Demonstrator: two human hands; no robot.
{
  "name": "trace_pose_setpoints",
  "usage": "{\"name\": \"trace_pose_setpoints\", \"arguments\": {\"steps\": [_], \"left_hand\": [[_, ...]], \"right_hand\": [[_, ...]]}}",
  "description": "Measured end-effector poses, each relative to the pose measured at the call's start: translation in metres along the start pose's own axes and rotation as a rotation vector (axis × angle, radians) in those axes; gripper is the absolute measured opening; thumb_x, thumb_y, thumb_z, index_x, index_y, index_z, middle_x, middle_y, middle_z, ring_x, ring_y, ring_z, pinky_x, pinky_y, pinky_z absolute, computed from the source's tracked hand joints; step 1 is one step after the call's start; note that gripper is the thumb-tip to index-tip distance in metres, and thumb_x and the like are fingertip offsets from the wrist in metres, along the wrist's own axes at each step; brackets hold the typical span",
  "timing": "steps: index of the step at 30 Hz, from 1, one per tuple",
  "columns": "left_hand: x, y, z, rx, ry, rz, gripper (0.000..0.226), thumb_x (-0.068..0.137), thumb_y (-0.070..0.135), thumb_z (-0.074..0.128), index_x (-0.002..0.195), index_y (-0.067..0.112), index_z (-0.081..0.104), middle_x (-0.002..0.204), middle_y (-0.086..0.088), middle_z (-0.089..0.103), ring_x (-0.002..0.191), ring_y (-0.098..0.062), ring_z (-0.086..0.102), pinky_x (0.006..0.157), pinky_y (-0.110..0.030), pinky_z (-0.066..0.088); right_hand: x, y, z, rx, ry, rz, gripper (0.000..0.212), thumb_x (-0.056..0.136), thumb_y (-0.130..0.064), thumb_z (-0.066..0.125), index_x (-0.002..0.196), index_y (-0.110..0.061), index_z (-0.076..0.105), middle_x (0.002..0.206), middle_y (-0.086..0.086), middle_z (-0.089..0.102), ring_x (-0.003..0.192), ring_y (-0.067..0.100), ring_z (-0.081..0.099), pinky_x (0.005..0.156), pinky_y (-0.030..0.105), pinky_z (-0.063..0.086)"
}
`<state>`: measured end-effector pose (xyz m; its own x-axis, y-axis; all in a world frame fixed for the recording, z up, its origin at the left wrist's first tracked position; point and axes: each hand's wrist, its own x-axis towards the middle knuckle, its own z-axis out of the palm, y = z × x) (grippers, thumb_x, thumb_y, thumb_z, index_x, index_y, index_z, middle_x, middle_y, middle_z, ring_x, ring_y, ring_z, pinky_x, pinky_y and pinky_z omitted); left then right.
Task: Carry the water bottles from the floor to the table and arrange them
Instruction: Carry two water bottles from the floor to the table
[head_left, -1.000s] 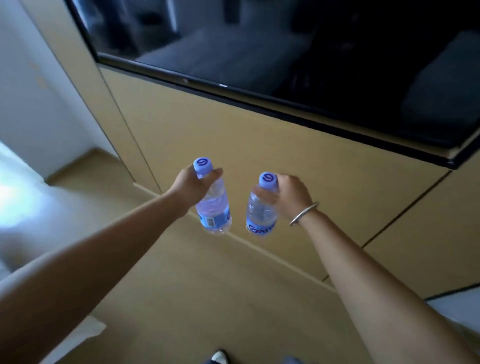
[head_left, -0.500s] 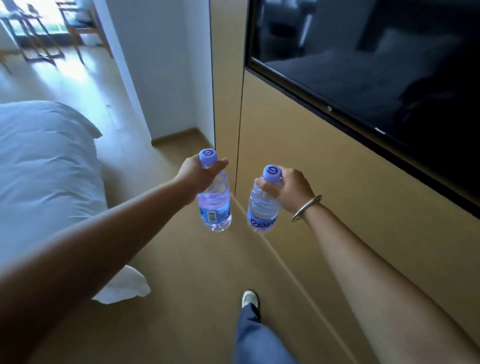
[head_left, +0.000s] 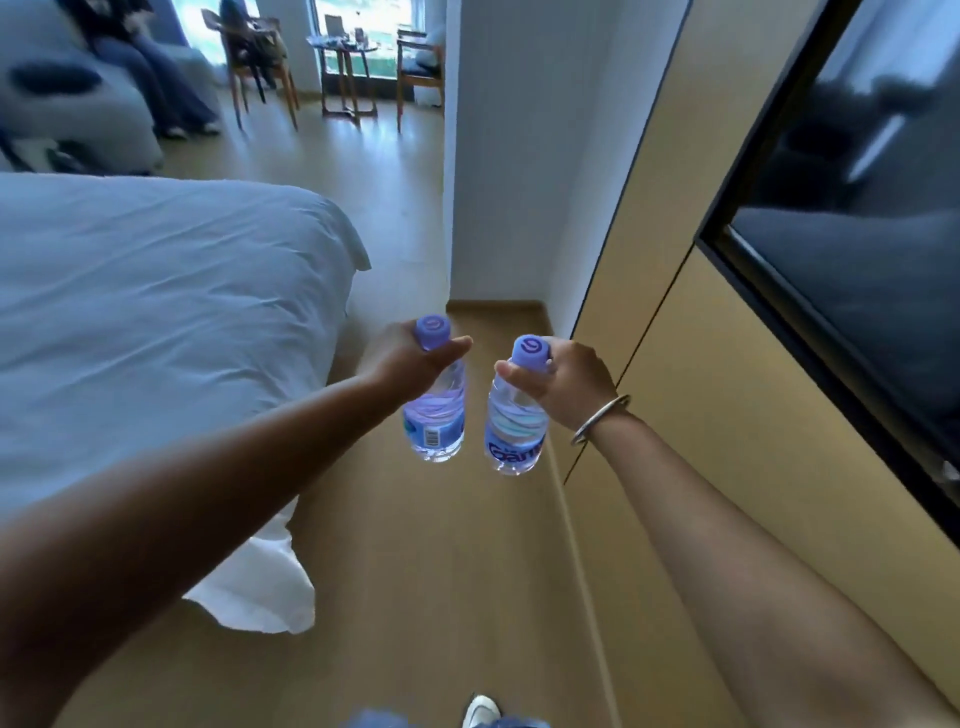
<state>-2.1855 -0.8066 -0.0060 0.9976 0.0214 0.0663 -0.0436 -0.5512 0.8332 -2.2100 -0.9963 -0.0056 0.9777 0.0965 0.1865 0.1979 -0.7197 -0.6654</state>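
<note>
Two clear water bottles with purple caps hang in the air in front of me, side by side and a little apart. My left hand (head_left: 402, 358) grips the neck of the left bottle (head_left: 435, 423). My right hand (head_left: 566, 382), with a metal bangle at the wrist, grips the neck of the right bottle (head_left: 514, 431), whose blue label faces me. Far off by the window stands a small round table (head_left: 345, 52) with items on it, between two wooden chairs.
A bed with white sheets (head_left: 156, 322) fills the left side. A wood-panelled wall with a dark TV screen (head_left: 857, 260) runs along the right. A narrow strip of wooden floor (head_left: 431, 571) leads between them. A seated person (head_left: 156, 73) is at the far left.
The view has swung left, from the panelled wall toward the room, and the bed, chairs and far table have come into sight. Both hands still hold their bottles the same way.
</note>
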Motion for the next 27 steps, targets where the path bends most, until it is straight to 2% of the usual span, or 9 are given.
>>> {"name": "trace_pose_setpoints", "arguments": {"steps": [6,10,14,18,22,27], "left_hand": [[0.056,-0.018,-0.014,0.044,0.109,-0.100,0.037,0.078,0.043,0.069,0.056,0.018,0.052,0.063,-0.001,0.057,0.056,-0.013,0.048,0.054,-0.025,0.036],[0.101,-0.040,-0.024,-0.011,0.126,-0.140,0.028,0.079,0.039,0.069,0.070,0.013,0.062,0.071,-0.007,0.060,0.067,-0.018,0.052,0.065,-0.027,0.040],[0.158,-0.064,-0.038,0.013,0.122,-0.182,0.031,0.077,0.044,0.070,0.075,0.013,0.067,0.071,-0.005,0.061,0.069,-0.019,0.055,0.063,-0.027,0.041],[0.232,-0.087,-0.060,-0.019,0.096,-0.172,0.031,0.076,0.043,0.071,0.075,0.013,0.065,0.074,-0.007,0.063,0.069,-0.019,0.055,0.065,-0.027,0.042],[0.310,-0.101,-0.092,-0.021,0.075,-0.164,0.031,0.075,0.042,0.072,0.080,0.012,0.067,0.078,-0.007,0.063,0.073,-0.020,0.056,0.069,-0.027,0.040],[0.395,-0.115,-0.126,-0.008,0.053,-0.116,0.025,0.075,0.042,0.072,0.074,0.020,0.060,0.077,-0.003,0.063,0.072,-0.019,0.056,0.068,-0.027,0.039]], "right_hand": [[0.080,0.006,0.029,0.018,-0.111,-0.101,0.039,0.081,-0.045,0.064,0.076,-0.006,0.064,0.073,0.012,0.066,0.070,0.030,0.060,0.067,0.039,0.049],[0.132,0.009,0.053,0.038,-0.148,-0.136,0.035,0.081,-0.044,0.064,0.068,-0.011,0.060,0.065,0.006,0.060,0.062,0.023,0.052,0.060,0.032,0.042],[0.190,0.008,0.080,0.024,-0.169,-0.152,0.037,0.082,-0.045,0.062,0.073,-0.009,0.062,0.067,0.007,0.062,0.064,0.025,0.057,0.059,0.031,0.044],[0.267,-0.003,0.111,0.014,-0.144,-0.139,0.039,0.083,-0.044,0.061,0.079,-0.005,0.064,0.074,0.014,0.066,0.068,0.029,0.060,0.066,0.040,0.052],[0.345,-0.020,0.137,-0.008,-0.131,-0.111,0.037,0.083,-0.046,0.061,0.075,-0.010,0.061,0.070,0.009,0.064,0.063,0.024,0.054,0.061,0.031,0.045],[0.418,-0.037,0.159,0.016,-0.069,-0.061,0.041,0.083,-0.046,0.061,0.072,-0.007,0.061,0.066,0.011,0.063,0.062,0.028,0.056,0.060,0.034,0.048]]}}
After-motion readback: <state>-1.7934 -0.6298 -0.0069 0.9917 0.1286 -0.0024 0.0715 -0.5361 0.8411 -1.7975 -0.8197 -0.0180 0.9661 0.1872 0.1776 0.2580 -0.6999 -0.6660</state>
